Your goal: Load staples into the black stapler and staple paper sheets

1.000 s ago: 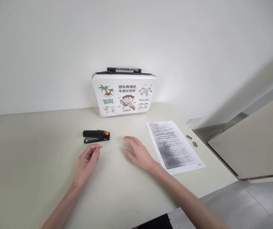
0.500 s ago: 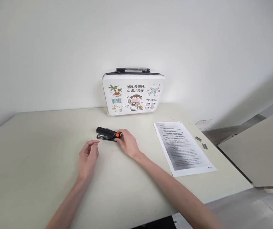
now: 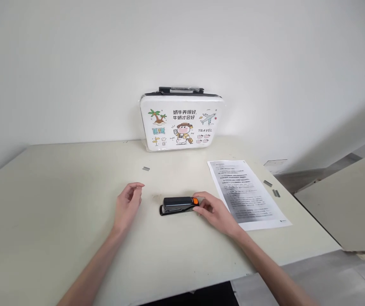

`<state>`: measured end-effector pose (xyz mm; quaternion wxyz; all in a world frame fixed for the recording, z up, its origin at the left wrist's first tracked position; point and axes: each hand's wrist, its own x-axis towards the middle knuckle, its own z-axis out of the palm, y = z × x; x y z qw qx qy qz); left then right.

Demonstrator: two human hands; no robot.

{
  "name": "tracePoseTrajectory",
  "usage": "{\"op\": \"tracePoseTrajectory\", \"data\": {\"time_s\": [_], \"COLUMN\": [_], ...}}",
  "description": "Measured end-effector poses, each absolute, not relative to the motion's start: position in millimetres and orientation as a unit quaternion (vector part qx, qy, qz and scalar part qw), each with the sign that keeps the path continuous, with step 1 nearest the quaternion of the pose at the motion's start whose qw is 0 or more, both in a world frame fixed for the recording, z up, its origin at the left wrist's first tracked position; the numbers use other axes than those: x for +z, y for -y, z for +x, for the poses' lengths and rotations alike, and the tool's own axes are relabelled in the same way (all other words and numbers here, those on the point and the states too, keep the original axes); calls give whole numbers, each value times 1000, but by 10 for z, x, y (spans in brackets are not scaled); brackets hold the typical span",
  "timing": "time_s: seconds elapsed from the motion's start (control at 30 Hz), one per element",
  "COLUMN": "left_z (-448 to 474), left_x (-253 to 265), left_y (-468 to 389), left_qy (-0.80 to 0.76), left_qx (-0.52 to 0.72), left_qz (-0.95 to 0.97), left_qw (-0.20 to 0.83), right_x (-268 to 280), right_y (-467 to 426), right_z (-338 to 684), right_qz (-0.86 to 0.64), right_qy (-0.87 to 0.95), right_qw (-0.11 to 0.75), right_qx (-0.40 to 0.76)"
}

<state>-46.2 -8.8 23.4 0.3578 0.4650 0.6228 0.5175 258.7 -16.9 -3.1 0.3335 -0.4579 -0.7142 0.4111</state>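
Observation:
A black stapler (image 3: 177, 203) with an orange piece at its right end is in the middle of the table. The thumb and fingers of my right hand (image 3: 214, 214) pinch that orange end. The stapler's upper arm is slightly raised from its base at the left end. My left hand (image 3: 128, 204) hovers or rests left of the stapler, apart from it, fingers loosely curled and nothing visible in them. Behind both hands, a small strip of staples (image 3: 145, 168) lies on the table.
A white case with cartoon prints (image 3: 182, 123) stands upright against the wall at the back. A printed sheet of paper (image 3: 244, 187) lies on the right, close to my right forearm. Beyond it, more staple strips (image 3: 275, 193) lie near the right edge of the table (image 3: 316, 238).
My right hand has brought the stapler to the right and nearer to me. This uncovers the staple strip behind it. My left hand has shifted slightly right.

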Motion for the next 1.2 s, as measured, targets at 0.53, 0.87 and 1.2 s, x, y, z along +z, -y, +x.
{"op": "tracePoseTrajectory", "data": {"time_s": [0.53, 0.87, 1.2], "left_z": [-457, -480, -355], "left_x": [204, 145, 154], "left_y": [103, 92, 68], "left_qy": [-681, -621, -436], "left_qx": [485, 527, 591], "left_qz": [499, 488, 312], "left_qw": [230, 315, 603], "right_x": [-101, -102, -138], "right_y": [213, 254, 350], "right_z": [2439, 2417, 2380], "right_qz": [-505, -481, -455], "right_qy": [701, 734, 779], "right_qw": [355, 341, 377], "right_qx": [358, 337, 211]}}
